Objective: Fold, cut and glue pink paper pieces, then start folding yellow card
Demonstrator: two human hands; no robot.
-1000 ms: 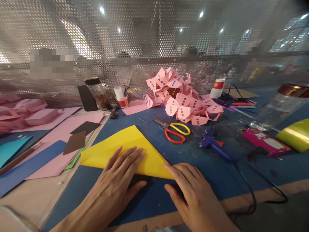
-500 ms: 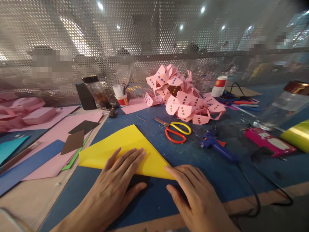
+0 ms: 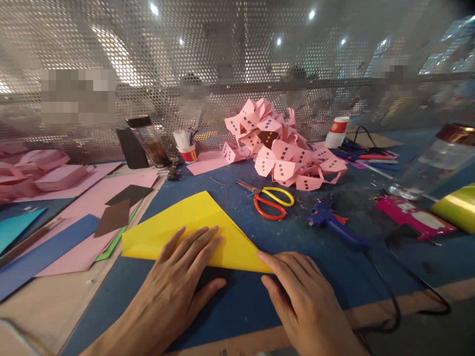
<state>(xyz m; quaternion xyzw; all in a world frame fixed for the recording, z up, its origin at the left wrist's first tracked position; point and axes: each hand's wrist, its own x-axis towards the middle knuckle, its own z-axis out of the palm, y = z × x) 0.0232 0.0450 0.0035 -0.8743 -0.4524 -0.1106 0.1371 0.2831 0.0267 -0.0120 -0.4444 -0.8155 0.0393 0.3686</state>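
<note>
A folded sheet of yellow paper [image 3: 193, 212] lies on the blue table mat [image 3: 237, 306] in front of me. My left hand [image 3: 185, 277] rests flat on its lower middle, fingers stretched out and the thumb apart on the mat. At the paper's right corner, the fingertips of my right hand [image 3: 304, 291] press on the edge, the thumb spread away below. Beyond the paper are scissors [image 3: 270, 202] with one red and one yellow handle. To their right lies a blue glue gun [image 3: 334, 225], its cord running toward the front edge.
A heap of pink paper pieces [image 3: 285, 143] stands at the back. Coloured paper sheets [image 3: 70, 242] cover the left. A tea bottle [image 3: 150, 141] and phone [image 3: 131, 148] are behind. At right are a clear jar [image 3: 426, 163] and a magenta tool [image 3: 415, 217]. Perforated metal [image 3: 222, 49] closes the back.
My right hand has slid slightly to the right along the paper's lower edge toward the corner. The left hand stays nearly still on the paper.
</note>
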